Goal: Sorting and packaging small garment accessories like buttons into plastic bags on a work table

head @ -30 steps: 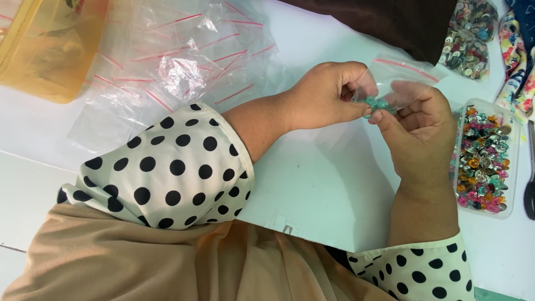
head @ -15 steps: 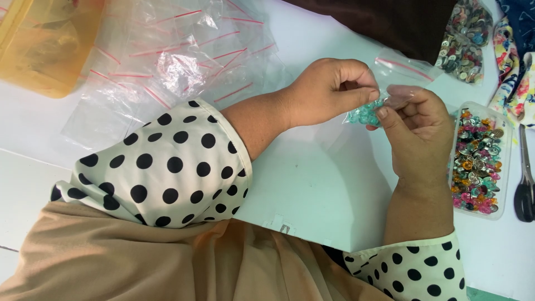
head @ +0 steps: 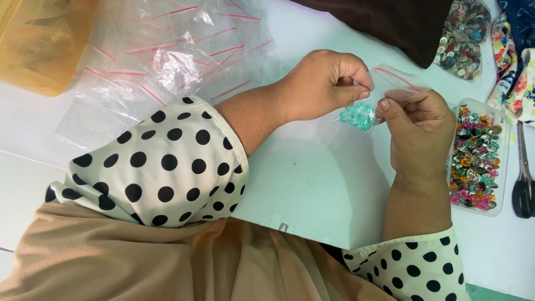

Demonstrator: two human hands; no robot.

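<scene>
Both hands hold one small clear zip bag (head: 390, 83) with a red seal strip above a white table (head: 312, 178). Turquoise buttons (head: 358, 115) bunch at the bag's lower end. My left hand (head: 323, 83) pinches the bag's top edge from the left with closed fingers. From the right, my right hand (head: 418, 128) pinches the same edge between thumb and forefinger. Both arms wear cream sleeves with black polka dots.
A pile of empty clear zip bags (head: 161, 56) lies at the upper left beside a yellow plastic container (head: 39, 44). A clear tray of mixed coloured buttons (head: 476, 159) sits at right, scissors (head: 524, 178) beyond it. More buttons (head: 460, 36) and dark cloth (head: 390, 19) lie at the top.
The bag of turquoise buttons has dropped to hang lower between my hands and shows more plainly. Both hands have stayed almost in place, pinching along its top edge.
</scene>
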